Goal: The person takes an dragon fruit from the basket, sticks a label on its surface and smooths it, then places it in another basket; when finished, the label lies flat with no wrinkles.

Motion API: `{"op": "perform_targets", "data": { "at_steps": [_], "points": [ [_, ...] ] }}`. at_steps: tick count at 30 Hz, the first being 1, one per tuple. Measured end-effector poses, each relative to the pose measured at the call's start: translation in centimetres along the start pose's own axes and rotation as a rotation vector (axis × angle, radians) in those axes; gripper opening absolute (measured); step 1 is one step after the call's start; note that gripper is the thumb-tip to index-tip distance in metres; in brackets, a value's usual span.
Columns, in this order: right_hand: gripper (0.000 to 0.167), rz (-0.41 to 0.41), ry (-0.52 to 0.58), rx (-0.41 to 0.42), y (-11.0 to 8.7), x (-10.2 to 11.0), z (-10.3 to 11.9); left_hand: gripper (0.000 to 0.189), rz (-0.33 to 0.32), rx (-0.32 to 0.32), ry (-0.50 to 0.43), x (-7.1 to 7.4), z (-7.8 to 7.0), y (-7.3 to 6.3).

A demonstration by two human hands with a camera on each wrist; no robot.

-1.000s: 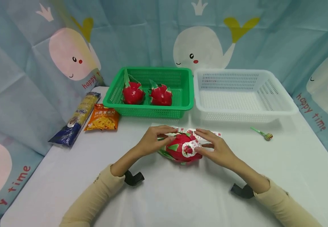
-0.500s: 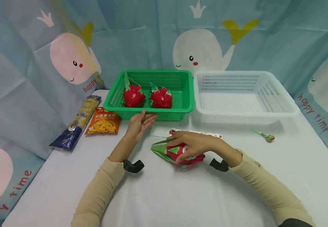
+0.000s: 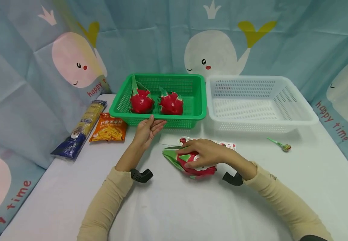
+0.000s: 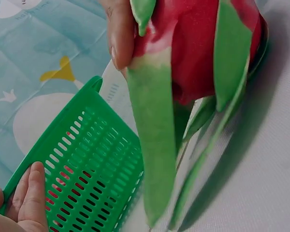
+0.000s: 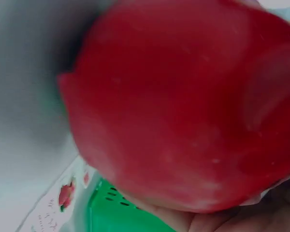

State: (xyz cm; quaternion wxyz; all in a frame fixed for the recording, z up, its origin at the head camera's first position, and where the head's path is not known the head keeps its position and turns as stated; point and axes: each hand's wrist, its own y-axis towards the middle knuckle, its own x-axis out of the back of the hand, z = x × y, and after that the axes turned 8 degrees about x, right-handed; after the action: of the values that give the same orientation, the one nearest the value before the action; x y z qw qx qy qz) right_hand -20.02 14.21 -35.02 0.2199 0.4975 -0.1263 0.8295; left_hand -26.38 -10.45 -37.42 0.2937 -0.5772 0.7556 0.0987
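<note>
My right hand [image 3: 205, 152] grips a red dragon fruit [image 3: 202, 172] from above, fingers and thumb spread round it; whether the fruit touches the table cannot be told. Its green leaf tips [image 4: 152, 130] point left, and a white sticker shows partly under the hand. At the green basket [image 3: 192, 117], my left hand [image 3: 145, 134] holds the front rim, its thumb at the rim and its fingers against the outer wall below. Inside that basket sit two more dragon fruits, one at left [image 3: 141, 102] and one near the middle [image 3: 171, 103]. In the right wrist view, the held fruit's smooth red side fills most of the picture.
A strip of fruit stickers [image 3: 229, 146] lies behind the held fruit. A white basket [image 3: 262, 123] stands right of the green one. On the right lies a lollipop [image 3: 284, 147]; at left are an orange snack bag [image 3: 109, 129] and a long blue-yellow packet [image 3: 82, 129].
My left hand has left the fruit and moved up to the green basket's front rim. My right hand has shifted left over the fruit's top and now grips it.
</note>
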Motion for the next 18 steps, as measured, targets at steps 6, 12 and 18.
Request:
{"op": "perform_targets", "data": {
  "at_steps": [6,12,18],
  "points": [
    [0.051,-0.110,0.099,0.023,-1.7,1.4,-0.3,0.026,-0.001,0.006,0.015,0.0,-0.1,-0.1],
    [0.053,-0.331,0.189,-0.025,-5.3,6.4,-1.2,0.026,-0.010,0.010,0.018,0.0,-0.1,0.0],
    [0.055,-0.557,0.062,-0.309,-9.4,11.4,-3.8,0.026,-0.011,0.010,0.016,0.0,-0.1,0.0]
  ]
}}
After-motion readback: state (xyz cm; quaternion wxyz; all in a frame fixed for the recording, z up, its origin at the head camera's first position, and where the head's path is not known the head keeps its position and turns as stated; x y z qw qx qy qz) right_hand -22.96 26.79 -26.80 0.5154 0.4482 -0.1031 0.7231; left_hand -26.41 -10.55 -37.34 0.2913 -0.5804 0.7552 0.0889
